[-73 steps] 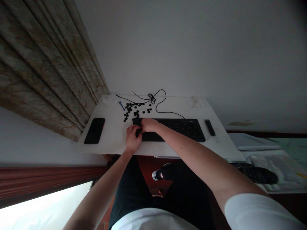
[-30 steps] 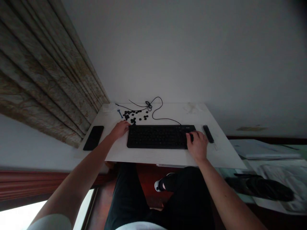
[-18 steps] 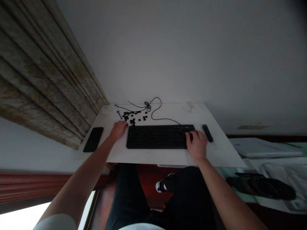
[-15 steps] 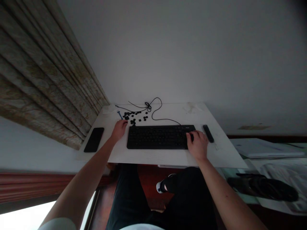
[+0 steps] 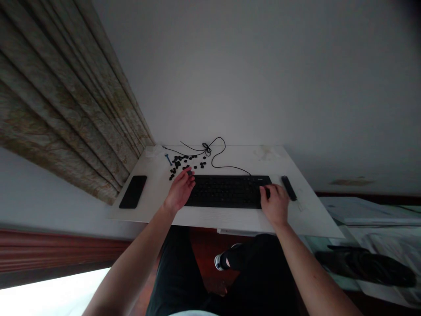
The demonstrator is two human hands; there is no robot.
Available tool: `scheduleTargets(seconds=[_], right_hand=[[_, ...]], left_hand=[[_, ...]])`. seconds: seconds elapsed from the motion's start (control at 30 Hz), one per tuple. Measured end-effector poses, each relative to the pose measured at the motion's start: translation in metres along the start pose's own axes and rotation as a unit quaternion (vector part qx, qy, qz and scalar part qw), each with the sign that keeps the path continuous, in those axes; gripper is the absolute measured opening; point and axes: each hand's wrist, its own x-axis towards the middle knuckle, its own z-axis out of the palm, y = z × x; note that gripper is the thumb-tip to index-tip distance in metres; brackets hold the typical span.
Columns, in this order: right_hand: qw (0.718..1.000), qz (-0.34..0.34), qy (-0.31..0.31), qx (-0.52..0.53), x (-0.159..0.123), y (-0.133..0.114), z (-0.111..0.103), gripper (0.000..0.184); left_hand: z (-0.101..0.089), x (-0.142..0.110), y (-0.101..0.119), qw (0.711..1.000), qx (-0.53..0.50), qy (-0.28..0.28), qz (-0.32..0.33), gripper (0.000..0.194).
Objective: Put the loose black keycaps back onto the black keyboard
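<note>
A black keyboard lies on the white desk, its left end partly covered by my left hand. That hand is turned palm up, with a small dark keycap pinched between thumb and fingertips. Around the keyboard's right end curl the fingers of my right hand, thumb on its top. Several loose black keycaps are scattered behind and left of the keyboard. A small blue tool lies beside them.
A black phone lies at the desk's left. To the right of the keyboard is a slim black object. The keyboard's cable loops toward the wall. A patterned curtain hangs at left; papers lie beyond the right edge.
My left hand has moved right and nearer from the loose keycaps, turning palm up with a keycap in its fingers. My right hand stays at the keyboard's right end. The view has shifted slightly.
</note>
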Motion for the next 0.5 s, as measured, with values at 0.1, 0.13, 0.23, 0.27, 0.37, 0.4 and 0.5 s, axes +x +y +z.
scheduleTargets(seconds=[0.1, 0.13, 0.23, 0.27, 0.37, 0.4, 0.5], right_hand=[[1.000, -0.002, 0.004, 0.021, 0.001, -0.001, -0.003, 0.033], [0.999, 0.000, 0.005, 0.033, 0.000, -0.003, -0.005, 0.033], [0.995, 0.017, 0.005, 0.097, -0.004, -0.021, -0.011, 0.031], [0.991, 0.030, 0.000, 0.133, -0.007, -0.033, -0.013, 0.031], [0.945, 0.106, -0.056, 0.303, -0.022, -0.081, -0.018, 0.032], [0.914, 0.141, -0.086, 0.371, -0.027, -0.099, -0.020, 0.034], [0.813, 0.230, -0.166, 0.509, -0.042, -0.143, -0.022, 0.040]], left_hand=[[0.008, -0.009, -0.004, 1.000, 0.012, -0.004, 0.002, 0.019], [0.010, -0.012, -0.005, 1.000, 0.016, -0.004, 0.004, 0.019], [0.016, -0.022, -0.011, 1.000, 0.018, -0.008, 0.005, 0.021], [0.018, -0.025, -0.015, 1.000, 0.017, -0.010, 0.004, 0.022], [0.022, -0.035, -0.035, 0.999, 0.031, -0.014, -0.004, 0.027], [0.023, -0.039, -0.044, 0.999, 0.046, -0.015, -0.008, 0.028], [0.025, -0.051, -0.070, 0.992, 0.123, -0.013, -0.004, 0.025]])
